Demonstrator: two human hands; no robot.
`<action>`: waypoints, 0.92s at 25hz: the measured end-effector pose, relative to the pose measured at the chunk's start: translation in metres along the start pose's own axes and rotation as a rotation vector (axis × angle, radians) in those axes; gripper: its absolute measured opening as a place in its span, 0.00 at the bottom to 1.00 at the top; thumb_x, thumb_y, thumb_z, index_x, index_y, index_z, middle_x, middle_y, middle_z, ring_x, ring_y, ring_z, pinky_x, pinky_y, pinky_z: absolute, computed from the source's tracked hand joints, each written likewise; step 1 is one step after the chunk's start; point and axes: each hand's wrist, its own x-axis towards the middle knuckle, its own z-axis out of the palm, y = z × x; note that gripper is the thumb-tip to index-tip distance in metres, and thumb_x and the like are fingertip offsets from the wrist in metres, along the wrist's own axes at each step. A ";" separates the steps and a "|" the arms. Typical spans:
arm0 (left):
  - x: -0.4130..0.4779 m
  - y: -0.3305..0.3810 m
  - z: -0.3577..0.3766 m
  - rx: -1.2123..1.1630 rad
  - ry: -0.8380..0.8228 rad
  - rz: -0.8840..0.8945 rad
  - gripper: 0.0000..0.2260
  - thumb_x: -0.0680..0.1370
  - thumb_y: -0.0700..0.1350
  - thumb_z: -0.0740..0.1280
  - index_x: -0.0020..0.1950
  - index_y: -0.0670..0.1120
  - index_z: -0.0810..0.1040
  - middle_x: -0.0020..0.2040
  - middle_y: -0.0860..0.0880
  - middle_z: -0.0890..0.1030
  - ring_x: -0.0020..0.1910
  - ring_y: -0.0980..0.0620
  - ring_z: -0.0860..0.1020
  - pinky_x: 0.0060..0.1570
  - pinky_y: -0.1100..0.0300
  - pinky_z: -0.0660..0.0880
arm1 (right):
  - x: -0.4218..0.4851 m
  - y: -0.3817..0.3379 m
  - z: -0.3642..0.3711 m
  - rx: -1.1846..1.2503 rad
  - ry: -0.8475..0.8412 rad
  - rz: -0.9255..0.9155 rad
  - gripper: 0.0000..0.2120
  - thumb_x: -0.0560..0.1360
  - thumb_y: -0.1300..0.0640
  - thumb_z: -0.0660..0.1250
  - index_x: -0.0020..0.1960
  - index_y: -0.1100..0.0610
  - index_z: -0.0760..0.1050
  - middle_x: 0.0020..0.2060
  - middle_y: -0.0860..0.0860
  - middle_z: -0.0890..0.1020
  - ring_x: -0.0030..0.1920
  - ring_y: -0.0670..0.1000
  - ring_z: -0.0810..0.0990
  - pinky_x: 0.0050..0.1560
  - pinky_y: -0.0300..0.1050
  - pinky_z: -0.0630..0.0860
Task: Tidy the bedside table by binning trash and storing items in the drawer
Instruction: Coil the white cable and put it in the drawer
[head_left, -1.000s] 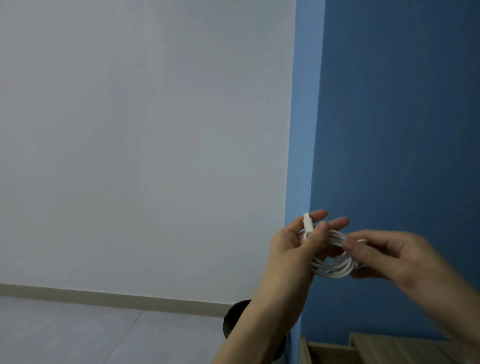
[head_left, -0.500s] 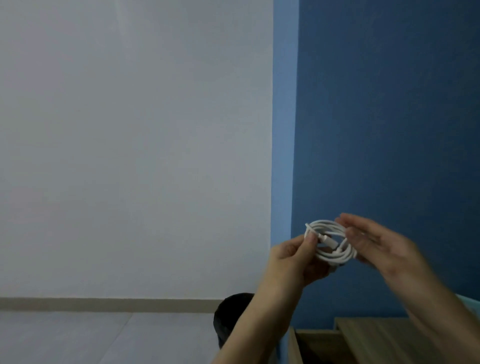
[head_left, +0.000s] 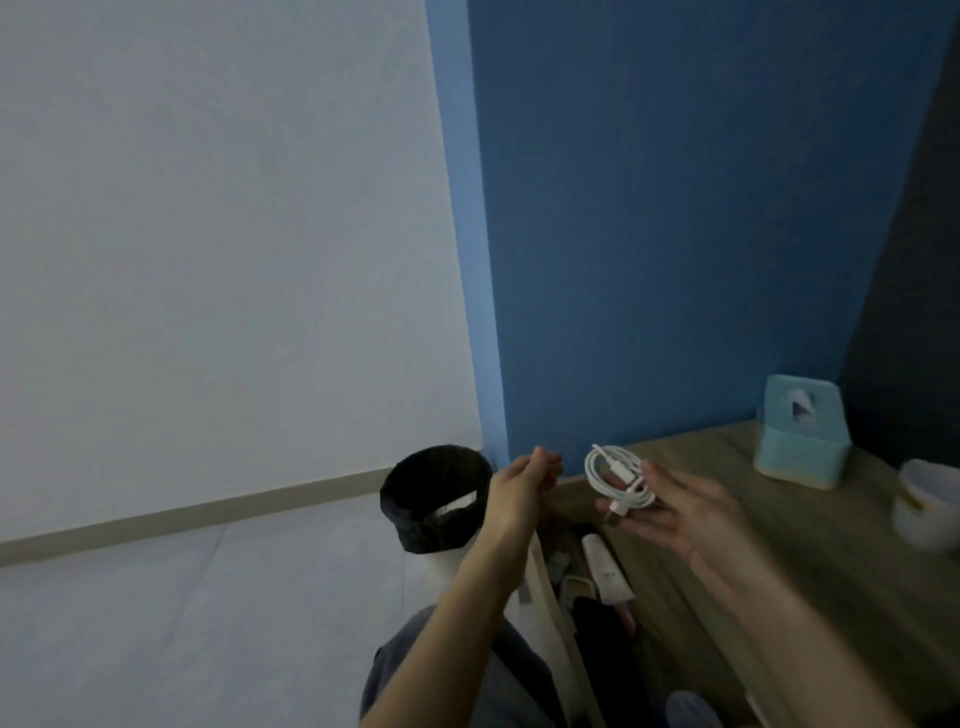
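A coiled white charging cable rests in my right hand, held by the fingers above the wooden bedside table. My left hand hovers just left of the cable, fingers loosely curled and holding nothing. Below both hands the drawer stands pulled out, with a white tube, a small pale case and dark items inside. A black-lined trash bin stands on the floor to the left of the table.
A light blue tissue box stands at the back of the table against the blue wall. A white bowl sits at the right edge. Pale floor lies to the left; my knee is at the bottom.
The view has tilted down, showing table, drawer and bin. My left hand has let go of the cable, which now lies coiled in my right hand only.
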 end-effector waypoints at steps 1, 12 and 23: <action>0.009 -0.021 0.000 0.004 0.015 -0.064 0.13 0.81 0.46 0.57 0.53 0.40 0.78 0.45 0.46 0.80 0.36 0.59 0.80 0.44 0.64 0.78 | 0.005 0.024 -0.012 0.025 0.041 0.074 0.20 0.66 0.53 0.70 0.52 0.67 0.77 0.34 0.55 0.86 0.33 0.53 0.85 0.35 0.43 0.82; 0.080 -0.139 0.000 0.241 0.143 -0.324 0.12 0.80 0.43 0.59 0.61 0.42 0.76 0.57 0.45 0.78 0.48 0.54 0.77 0.49 0.62 0.73 | 0.074 0.199 -0.071 0.034 0.437 0.565 0.16 0.76 0.58 0.62 0.61 0.64 0.73 0.55 0.63 0.78 0.48 0.58 0.78 0.40 0.48 0.75; 0.155 -0.181 0.011 0.174 0.350 -0.555 0.14 0.80 0.39 0.55 0.64 0.40 0.72 0.51 0.44 0.77 0.40 0.52 0.74 0.38 0.61 0.72 | 0.158 0.279 -0.078 -0.266 0.665 0.506 0.09 0.72 0.62 0.68 0.50 0.66 0.78 0.52 0.64 0.81 0.52 0.59 0.79 0.56 0.55 0.75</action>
